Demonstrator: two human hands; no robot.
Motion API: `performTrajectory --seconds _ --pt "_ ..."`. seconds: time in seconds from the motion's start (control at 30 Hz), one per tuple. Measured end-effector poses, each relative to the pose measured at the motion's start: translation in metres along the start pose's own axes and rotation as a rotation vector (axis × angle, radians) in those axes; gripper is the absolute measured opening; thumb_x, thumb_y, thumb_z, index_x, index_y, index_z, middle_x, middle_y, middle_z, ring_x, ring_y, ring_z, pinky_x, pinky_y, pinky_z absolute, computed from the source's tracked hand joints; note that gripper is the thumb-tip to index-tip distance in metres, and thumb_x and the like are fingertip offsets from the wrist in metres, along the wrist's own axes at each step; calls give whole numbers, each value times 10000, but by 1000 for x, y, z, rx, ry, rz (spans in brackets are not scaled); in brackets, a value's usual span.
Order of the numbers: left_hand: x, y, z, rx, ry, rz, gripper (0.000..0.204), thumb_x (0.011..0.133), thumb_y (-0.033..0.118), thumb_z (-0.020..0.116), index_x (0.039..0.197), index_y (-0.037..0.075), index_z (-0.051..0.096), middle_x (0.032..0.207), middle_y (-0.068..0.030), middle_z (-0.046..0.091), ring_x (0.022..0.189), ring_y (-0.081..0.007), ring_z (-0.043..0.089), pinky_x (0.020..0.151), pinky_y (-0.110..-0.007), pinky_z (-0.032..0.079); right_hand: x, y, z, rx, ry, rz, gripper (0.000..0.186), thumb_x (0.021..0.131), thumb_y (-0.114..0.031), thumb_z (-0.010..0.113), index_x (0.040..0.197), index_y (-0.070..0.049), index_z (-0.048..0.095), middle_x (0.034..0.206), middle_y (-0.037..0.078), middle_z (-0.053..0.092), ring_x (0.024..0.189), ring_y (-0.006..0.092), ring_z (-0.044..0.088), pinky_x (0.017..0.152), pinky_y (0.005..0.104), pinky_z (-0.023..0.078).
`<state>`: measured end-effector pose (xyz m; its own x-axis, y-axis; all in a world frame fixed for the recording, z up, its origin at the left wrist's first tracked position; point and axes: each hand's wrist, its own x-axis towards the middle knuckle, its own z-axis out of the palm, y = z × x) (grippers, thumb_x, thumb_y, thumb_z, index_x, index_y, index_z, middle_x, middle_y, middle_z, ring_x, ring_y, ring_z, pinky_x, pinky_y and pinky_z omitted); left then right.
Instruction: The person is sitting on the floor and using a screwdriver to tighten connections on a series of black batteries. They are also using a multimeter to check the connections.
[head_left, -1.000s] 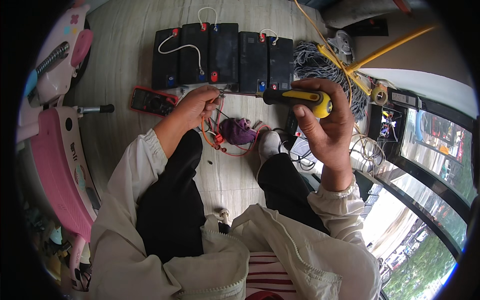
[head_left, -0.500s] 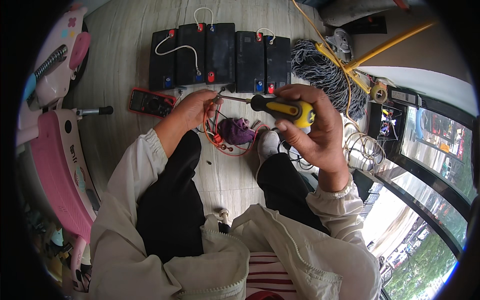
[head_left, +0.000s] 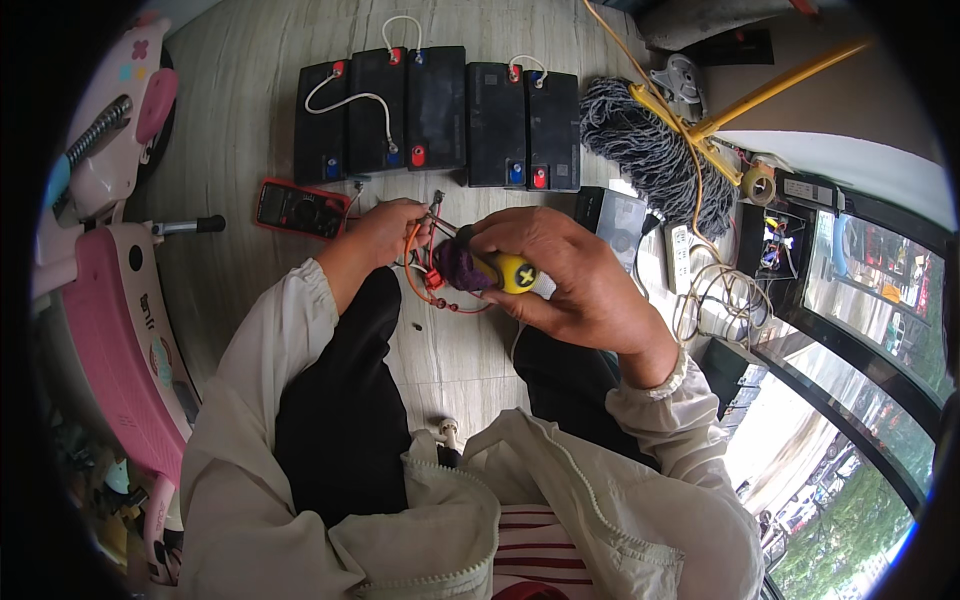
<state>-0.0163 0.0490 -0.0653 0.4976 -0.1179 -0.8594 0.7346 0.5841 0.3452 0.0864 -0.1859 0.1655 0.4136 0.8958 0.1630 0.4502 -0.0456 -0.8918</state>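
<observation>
My right hand (head_left: 575, 275) is wrapped round the yellow and black handle of a screwdriver (head_left: 515, 272). Its shaft points up and left toward the fingers of my left hand (head_left: 393, 230). That hand is closed, pinching the end of an orange-red cable (head_left: 411, 245) near a small dark metal piece (head_left: 438, 198). I cannot tell whether the screwdriver tip touches it. A purple cloth (head_left: 455, 265) lies below, partly hidden by the screwdriver handle. Beside it are a red connector (head_left: 433, 279) and copper-coloured ring terminals (head_left: 441, 303).
Several black batteries (head_left: 437, 110) stand in a row ahead, some joined by white wires (head_left: 345, 100). A red-rimmed multimeter (head_left: 300, 208) lies left of my hands. A grey mop (head_left: 655, 150), a power strip (head_left: 678, 255) and coiled cable (head_left: 725, 300) lie right; a pink scooter (head_left: 115, 330) stands left.
My right hand has moved left and down with the screwdriver, whose handle end now faces up more. My left hand has shifted slightly left. A dark box and power strip have come into sight.
</observation>
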Motion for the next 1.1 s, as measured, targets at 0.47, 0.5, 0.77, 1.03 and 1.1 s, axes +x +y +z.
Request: performTrajectory --seconds 0.47,0.5,0.77,1.03,1.1 --pt "24 -14 -21 208 26 42 124 1021 232 606 1043 112 630 931 10 635 869 -112 600 845 -318 506 1 5 -14 -18 9 85 421 793 -57 797 1178 -19 630 1161 124 675 1106 357 638 955 423 527" --pt "27 -16 -23 273 53 35 130 1017 244 614 1041 118 637 929 24 634 859 -99 590 836 -311 499 1 7 -16 -21 25 73 423 792 -58 800 1178 -18 630 1157 127 676 1102 358 639 951 422 527" --pt "51 -28 -25 450 151 64 167 986 312 653 1011 148 675 837 64 610 773 -80 545 727 -288 451 0 16 -34 -47 90 99 426 792 -73 815 1173 -17 635 1138 140 679 1076 365 645 931 419 528" --pt "66 -35 -30 590 190 122 224 957 283 668 1043 77 689 831 12 625 752 -107 546 676 -301 458 5 26 -41 9 81 92 426 803 -85 811 1184 -19 632 1122 136 675 1035 365 649 908 413 528" --pt "64 -31 -28 580 183 98 211 971 294 657 1061 103 673 818 35 583 736 -80 495 665 -280 431 5 28 -41 6 80 94 422 807 -91 809 1183 -18 631 1120 136 675 1029 365 650 905 410 529"
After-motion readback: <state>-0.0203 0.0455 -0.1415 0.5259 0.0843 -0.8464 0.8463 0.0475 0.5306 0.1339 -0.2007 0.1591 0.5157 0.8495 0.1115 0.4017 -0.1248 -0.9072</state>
